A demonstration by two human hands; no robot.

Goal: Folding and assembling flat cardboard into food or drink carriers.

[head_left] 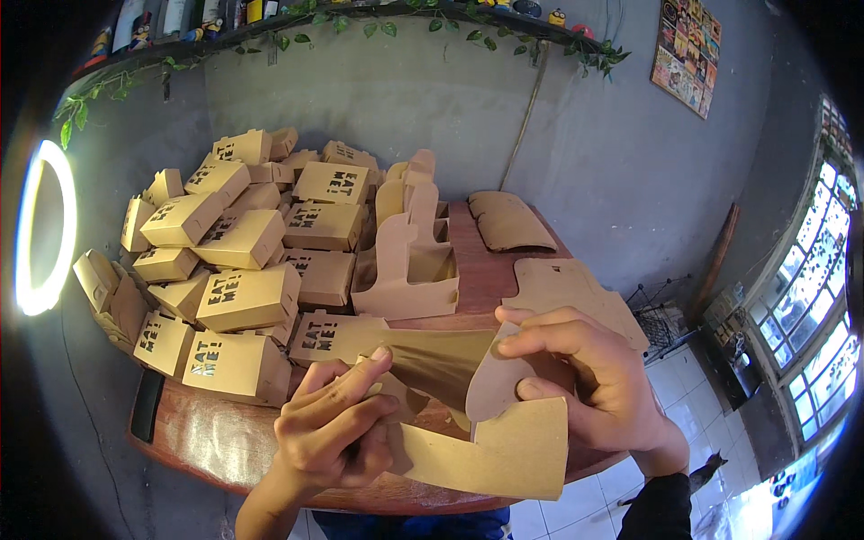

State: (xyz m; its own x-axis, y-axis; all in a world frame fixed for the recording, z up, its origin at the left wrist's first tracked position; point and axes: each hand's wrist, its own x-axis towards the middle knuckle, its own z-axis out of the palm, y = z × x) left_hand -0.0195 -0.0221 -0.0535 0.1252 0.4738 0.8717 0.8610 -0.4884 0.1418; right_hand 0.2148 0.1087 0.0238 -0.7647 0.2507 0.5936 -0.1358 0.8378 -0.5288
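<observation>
A partly folded brown cardboard box (517, 450) is held up over the front edge of the table, between my two hands. My left hand (328, 427) is closed on its left end, the fingers curled and the thumb pointing up. On the other side, my right hand (598, 382) grips a rounded flap (497, 378) between thumb and fingers. That flap stands up inside the box, beside the bent long wall. The wide front panel hangs low at the right, angled toward me. My fingers hide part of both ends.
Closed cardboard boxes (238, 297) with dark lettering are piled on the left of the red-brown table (207, 432). Open boxes (405, 261) stand mid-table. Flat cardboard blanks (571, 292) and a curved cardboard stack (508, 220) lie right. A ring light (45, 229) glows at left.
</observation>
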